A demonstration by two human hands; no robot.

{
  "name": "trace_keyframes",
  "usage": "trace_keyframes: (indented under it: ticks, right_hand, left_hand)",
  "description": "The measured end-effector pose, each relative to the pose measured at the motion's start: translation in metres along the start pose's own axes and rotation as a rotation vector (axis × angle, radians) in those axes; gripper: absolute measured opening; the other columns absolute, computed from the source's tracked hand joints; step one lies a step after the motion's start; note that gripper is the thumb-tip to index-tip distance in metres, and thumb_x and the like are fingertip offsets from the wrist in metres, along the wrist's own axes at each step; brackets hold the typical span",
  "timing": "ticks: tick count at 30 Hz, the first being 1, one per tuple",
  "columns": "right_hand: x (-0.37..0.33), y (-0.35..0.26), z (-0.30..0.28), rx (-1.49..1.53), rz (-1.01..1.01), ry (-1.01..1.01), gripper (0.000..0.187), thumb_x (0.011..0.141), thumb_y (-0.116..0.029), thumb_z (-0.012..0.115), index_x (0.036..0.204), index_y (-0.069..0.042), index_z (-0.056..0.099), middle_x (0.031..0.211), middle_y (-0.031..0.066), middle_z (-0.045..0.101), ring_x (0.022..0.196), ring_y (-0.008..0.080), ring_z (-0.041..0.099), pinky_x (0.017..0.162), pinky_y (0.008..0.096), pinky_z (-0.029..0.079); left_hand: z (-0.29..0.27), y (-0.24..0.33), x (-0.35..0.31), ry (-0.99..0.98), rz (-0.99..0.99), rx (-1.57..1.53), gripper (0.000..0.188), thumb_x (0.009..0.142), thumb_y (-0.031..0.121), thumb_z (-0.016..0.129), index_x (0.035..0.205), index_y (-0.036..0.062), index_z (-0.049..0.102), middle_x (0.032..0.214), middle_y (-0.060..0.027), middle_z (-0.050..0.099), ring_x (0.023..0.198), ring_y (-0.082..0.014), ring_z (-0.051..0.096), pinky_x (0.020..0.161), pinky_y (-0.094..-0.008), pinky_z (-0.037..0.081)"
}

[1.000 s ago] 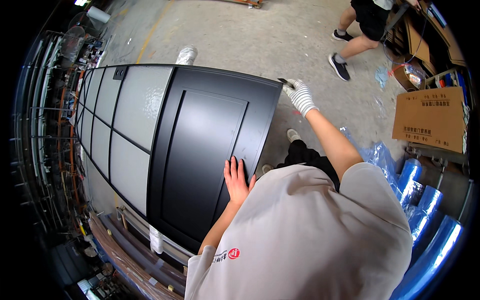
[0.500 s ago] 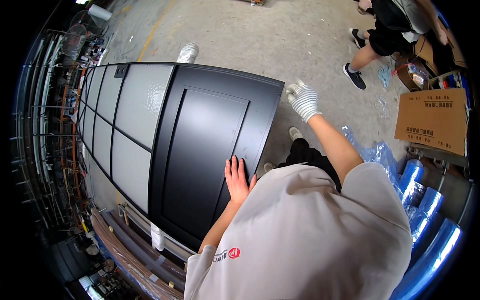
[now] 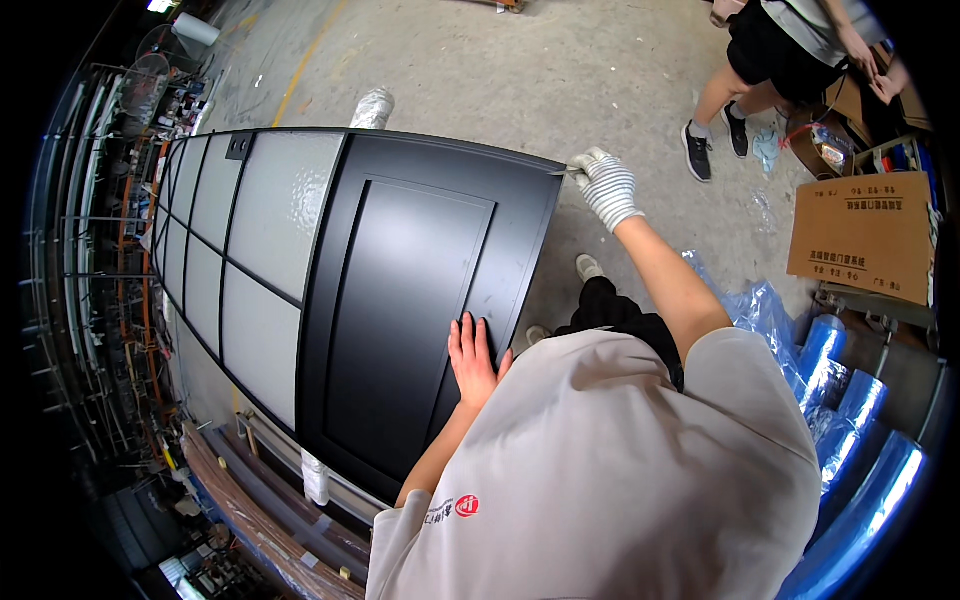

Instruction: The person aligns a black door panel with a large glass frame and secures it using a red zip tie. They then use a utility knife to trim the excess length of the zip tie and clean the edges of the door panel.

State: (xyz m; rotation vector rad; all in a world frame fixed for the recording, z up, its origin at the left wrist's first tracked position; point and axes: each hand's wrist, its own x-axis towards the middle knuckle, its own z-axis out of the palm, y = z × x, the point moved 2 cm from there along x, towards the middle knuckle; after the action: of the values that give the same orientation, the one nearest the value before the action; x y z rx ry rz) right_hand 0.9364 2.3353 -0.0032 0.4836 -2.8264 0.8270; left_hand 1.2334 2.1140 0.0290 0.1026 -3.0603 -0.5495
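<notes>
In the head view, the black door panel [image 3: 400,300] is lying across the centre of the frame. The bare left hand [image 3: 473,352] is pressing flat and open on its lower right edge. The gloved right hand [image 3: 604,186], upper right, is gripping a small blade-like tool [image 3: 570,171] at the panel's corner; work along that edge looks barely begun.

You see even, bright daylight on the concrete floor [image 3: 560,70], soft shadows, slight glare on the black door panel [image 3: 420,300]. Fisheye bends edges; corners are black.
</notes>
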Motion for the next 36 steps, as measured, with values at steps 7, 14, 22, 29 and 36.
trace_keyframes:
  ticks: [7, 14, 22, 29, 36]
  right_hand:
    - [-0.005, -0.004, 0.005, -0.017, -0.033, 0.055, 0.012, 0.071, -0.017, 0.064, 0.082, -0.014, 0.061, 0.086, 0.0073, 0.060, 0.082, 0.0262, 0.060, 0.074, 0.0411, 0.047]
    - [-0.037, -0.006, 0.003, 0.019, -0.056, 0.009, 0.009, 0.073, -0.015, 0.062, 0.082, -0.012, 0.062, 0.086, 0.0083, 0.060, 0.078, 0.0283, 0.060, 0.071, 0.0412, 0.048]
    - [-0.033, 0.001, 0.018, 0.191, 0.224, 0.107, 0.020, 0.077, -0.021, 0.064, 0.095, -0.014, 0.066, 0.092, 0.0074, 0.062, 0.083, 0.0281, 0.061, 0.075, 0.0386, 0.050]
    - [-0.015, 0.005, 0.014, 0.025, -0.048, 0.104, 0.021, 0.069, -0.017, 0.066, 0.090, -0.016, 0.066, 0.085, 0.0058, 0.062, 0.082, 0.0258, 0.060, 0.078, 0.0406, 0.048]
    - [-0.007, 0.000, 0.005, 0.045, -0.168, 0.087, 0.015, 0.068, -0.010, 0.062, 0.082, -0.014, 0.060, 0.082, 0.0078, 0.057, 0.078, 0.0298, 0.057, 0.072, 0.0417, 0.046]
  left_hand:
    - [0.001, -0.001, -0.001, -0.006, -0.011, -0.014, 0.069, 0.077, 0.034, 0.066, 0.131, -0.0020, 0.041, 0.141, -0.0222, 0.032, 0.131, -0.0454, 0.023, 0.104, -0.0560, 0.023]
    - [-0.002, -0.001, -0.003, -0.007, -0.022, -0.027, 0.070, 0.076, 0.033, 0.067, 0.130, -0.0027, 0.041, 0.141, -0.0223, 0.033, 0.130, -0.0456, 0.025, 0.104, -0.0555, 0.023]
    - [-0.001, 0.001, 0.000, 0.000, -0.025, -0.026, 0.070, 0.076, 0.033, 0.067, 0.130, -0.0038, 0.041, 0.141, -0.0226, 0.033, 0.129, -0.0459, 0.025, 0.104, -0.0555, 0.023]
    - [0.000, 0.000, -0.001, 0.016, -0.002, -0.010, 0.071, 0.076, 0.033, 0.066, 0.130, -0.0044, 0.040, 0.140, -0.0229, 0.033, 0.129, -0.0460, 0.026, 0.104, -0.0556, 0.023]
    - [-0.001, -0.001, 0.000, 0.013, 0.010, 0.008, 0.072, 0.075, 0.032, 0.067, 0.130, -0.0045, 0.040, 0.141, -0.0220, 0.033, 0.129, -0.0454, 0.027, 0.104, -0.0546, 0.024]
